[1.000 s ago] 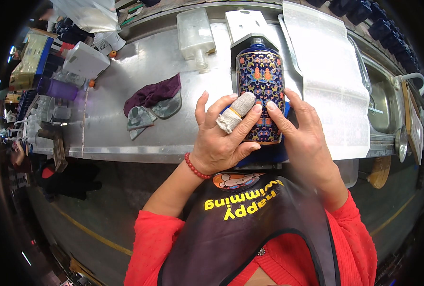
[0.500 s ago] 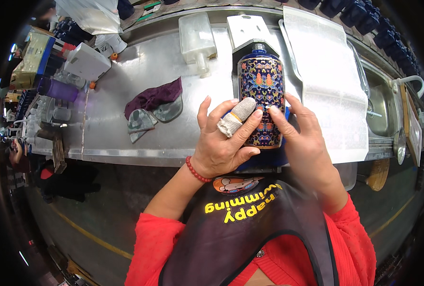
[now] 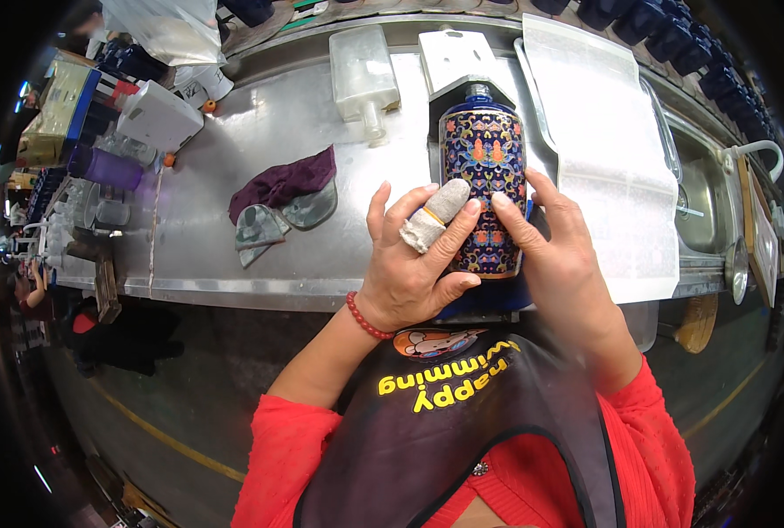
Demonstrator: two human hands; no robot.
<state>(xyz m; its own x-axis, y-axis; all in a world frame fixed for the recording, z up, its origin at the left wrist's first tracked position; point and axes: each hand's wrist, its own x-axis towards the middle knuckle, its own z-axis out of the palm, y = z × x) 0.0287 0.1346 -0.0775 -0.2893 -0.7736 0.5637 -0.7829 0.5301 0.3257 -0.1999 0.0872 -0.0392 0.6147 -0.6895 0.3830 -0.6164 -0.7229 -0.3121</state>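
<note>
A dark blue bottle [image 3: 484, 167] with a coloured flower pattern lies on the metal workbench [image 3: 233, 158], its neck pointing away from me. My left hand [image 3: 414, 264] presses on its near left side; one finger wears a grey-white wrap. My right hand [image 3: 555, 255] grips its near right side. A blue holder or pad shows under the bottle's near end, mostly hidden by my hands.
A purple cloth [image 3: 282, 185] and grey rags [image 3: 268, 224] lie left of the bottle. A frosted clear bottle [image 3: 365, 75] lies at the back. White sheets [image 3: 607, 150] cover a tray on the right, beside a sink [image 3: 704, 202]. Boxes and containers [image 3: 110, 123] crowd the left end.
Both hands stay on the bottle. My fingers have shifted slightly over its patterned surface; the bottle has barely moved.
</note>
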